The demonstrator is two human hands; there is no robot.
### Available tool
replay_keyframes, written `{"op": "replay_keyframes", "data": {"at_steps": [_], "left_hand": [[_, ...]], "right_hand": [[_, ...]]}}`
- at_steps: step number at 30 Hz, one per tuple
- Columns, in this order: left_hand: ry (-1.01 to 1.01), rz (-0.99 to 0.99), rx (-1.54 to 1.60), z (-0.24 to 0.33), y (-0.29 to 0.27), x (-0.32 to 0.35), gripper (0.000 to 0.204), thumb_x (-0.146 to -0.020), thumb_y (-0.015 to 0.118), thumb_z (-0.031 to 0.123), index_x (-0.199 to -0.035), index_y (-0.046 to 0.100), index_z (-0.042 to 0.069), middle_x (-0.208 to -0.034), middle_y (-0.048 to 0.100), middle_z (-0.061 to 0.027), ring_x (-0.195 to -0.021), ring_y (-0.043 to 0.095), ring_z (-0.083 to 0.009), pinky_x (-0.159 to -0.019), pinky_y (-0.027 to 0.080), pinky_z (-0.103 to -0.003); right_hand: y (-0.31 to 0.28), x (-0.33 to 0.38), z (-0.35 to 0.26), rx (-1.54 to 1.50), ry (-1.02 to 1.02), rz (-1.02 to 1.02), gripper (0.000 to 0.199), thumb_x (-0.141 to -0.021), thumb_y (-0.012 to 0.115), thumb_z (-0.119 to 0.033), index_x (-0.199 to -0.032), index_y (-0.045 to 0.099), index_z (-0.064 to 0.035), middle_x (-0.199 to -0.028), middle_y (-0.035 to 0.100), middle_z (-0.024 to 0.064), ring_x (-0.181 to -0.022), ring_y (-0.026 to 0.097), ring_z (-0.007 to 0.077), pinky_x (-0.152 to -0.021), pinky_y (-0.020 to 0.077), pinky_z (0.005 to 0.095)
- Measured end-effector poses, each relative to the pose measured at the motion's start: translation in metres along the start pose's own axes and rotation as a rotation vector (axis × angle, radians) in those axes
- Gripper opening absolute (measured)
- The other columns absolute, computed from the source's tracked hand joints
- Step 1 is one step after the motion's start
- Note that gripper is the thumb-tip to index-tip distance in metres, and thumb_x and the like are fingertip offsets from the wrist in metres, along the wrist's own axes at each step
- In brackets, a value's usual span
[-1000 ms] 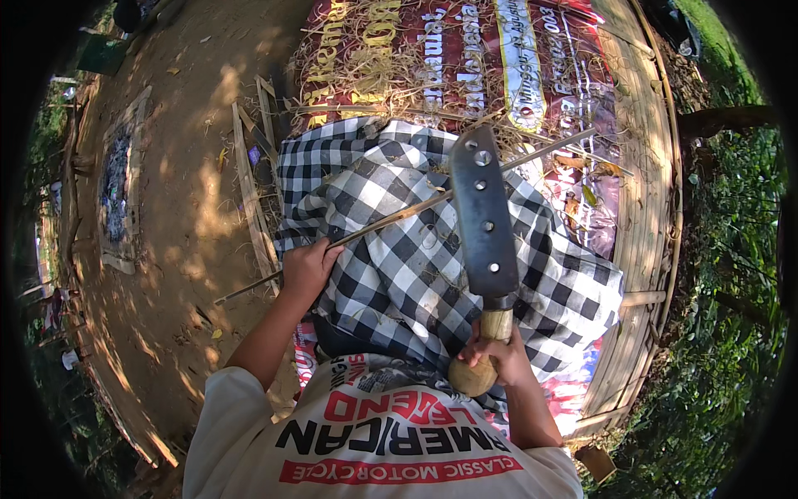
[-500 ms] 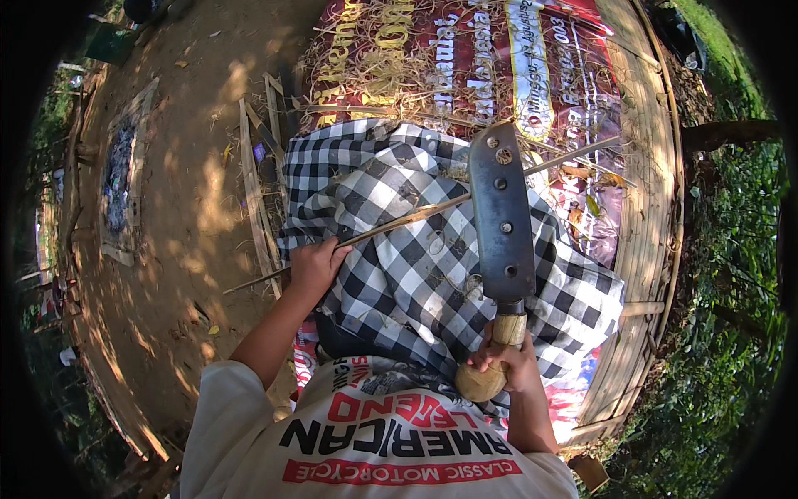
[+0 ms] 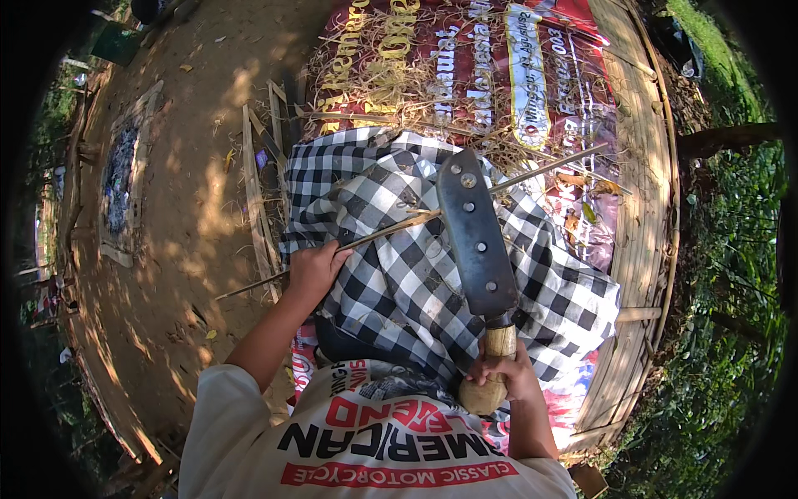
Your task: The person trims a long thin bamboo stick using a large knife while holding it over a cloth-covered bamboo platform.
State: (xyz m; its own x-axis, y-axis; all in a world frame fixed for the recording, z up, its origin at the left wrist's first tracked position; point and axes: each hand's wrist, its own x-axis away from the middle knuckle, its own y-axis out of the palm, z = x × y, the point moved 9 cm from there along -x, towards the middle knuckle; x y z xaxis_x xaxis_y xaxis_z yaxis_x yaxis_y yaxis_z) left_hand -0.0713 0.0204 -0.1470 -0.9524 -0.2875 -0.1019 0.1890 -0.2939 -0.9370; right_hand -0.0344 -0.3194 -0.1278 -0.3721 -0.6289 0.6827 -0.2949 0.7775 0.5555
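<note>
Stick (image 3: 384,233) lay slantwise across checked cloth (image 3: 391,287), both ends past its edges. Left hand (image 3: 314,271) was closed around stick at cloth's left side. Knife (image 3: 480,241) crossed over stick above cloth's middle; contact unclear. Right hand (image 3: 511,376) gripped handle (image 3: 500,341) at cloth's near edge. Beyond cloth, shavings (image 3: 386,79) littered red banner (image 3: 579,37).

The maroon banner (image 3: 499,50) is bearing yellow and white lettering (image 3: 446,75), its pale panel (image 3: 526,79) dark writing (image 3: 524,54); the shirt (image 3: 241,416) is showing red, black and white print (image 3: 399,441).
</note>
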Motion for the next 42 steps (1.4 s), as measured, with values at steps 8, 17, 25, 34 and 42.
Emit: {"op": "replay_keyframes", "data": {"at_steps": [8, 17, 25, 34, 42], "left_hand": [[0.013, 0.069, 0.0, 0.004, -0.006, 0.001, 0.038, -0.09, 0.059, 0.042, -0.077, 0.063, 0.007, -0.051, 0.056, -0.0118, -0.046, 0.058, -0.031, -0.043, 0.044, -0.04], [0.031, 0.057, -0.049, 0.006, -0.007, 0.003, 0.035, -0.089, 0.061, 0.042, -0.082, 0.065, 0.007, -0.052, 0.057, -0.0115, -0.046, 0.058, -0.0301, -0.043, 0.044, -0.04], [0.027, 0.063, -0.011, 0.008, -0.009, 0.0, 0.034, -0.09, 0.061, 0.038, -0.077, 0.061, 0.007, -0.052, 0.057, -0.0113, -0.046, 0.058, -0.0305, -0.043, 0.043, -0.04], [0.03, 0.065, 0.037, 0.003, -0.009, -0.001, 0.034, -0.09, 0.061, 0.038, -0.083, 0.064, 0.005, -0.054, 0.058, -0.0132, -0.048, 0.059, -0.0316, -0.044, 0.044, -0.041], [0.03, 0.03, -0.057, 0.008, -0.012, 0.0, 0.028, -0.089, 0.062, 0.032, -0.085, 0.063, 0.005, -0.062, 0.061, -0.0127, -0.055, 0.062, -0.0301, -0.049, 0.046, -0.039]], "right_hand": [[-0.002, 0.0, 0.002, 0.015, -0.058, -0.009, 0.031, -0.069, 0.06, -0.004, -0.097, 0.051, 0.0043, -0.067, 0.058, 0.0114, -0.058, 0.059, 0.02, -0.066, 0.0522, 0.0363], [0.004, -0.009, 0.001, -0.121, -0.09, -0.013, 0.031, -0.066, 0.061, -0.007, -0.093, 0.051, 0.0044, -0.067, 0.057, 0.0121, -0.056, 0.06, 0.0212, -0.069, 0.0532, 0.0399], [0.007, -0.014, 0.017, 0.024, -0.041, -0.05, 0.032, -0.065, 0.059, -0.003, -0.096, 0.051, 0.0052, -0.068, 0.057, 0.0128, -0.056, 0.06, 0.0227, -0.067, 0.0545, 0.0406], [0.02, -0.019, 0.025, 0.198, -0.036, -0.121, 0.033, -0.067, 0.057, -0.001, -0.1, 0.051, 0.0058, -0.069, 0.058, 0.0126, -0.055, 0.059, 0.0229, -0.066, 0.0525, 0.039], [0.007, -0.017, 0.011, 0.092, -0.062, -0.024, 0.024, -0.069, 0.06, 0.0, -0.091, 0.053, 0.0048, -0.069, 0.059, 0.0115, -0.059, 0.06, 0.0207, -0.066, 0.0514, 0.0359]]}}
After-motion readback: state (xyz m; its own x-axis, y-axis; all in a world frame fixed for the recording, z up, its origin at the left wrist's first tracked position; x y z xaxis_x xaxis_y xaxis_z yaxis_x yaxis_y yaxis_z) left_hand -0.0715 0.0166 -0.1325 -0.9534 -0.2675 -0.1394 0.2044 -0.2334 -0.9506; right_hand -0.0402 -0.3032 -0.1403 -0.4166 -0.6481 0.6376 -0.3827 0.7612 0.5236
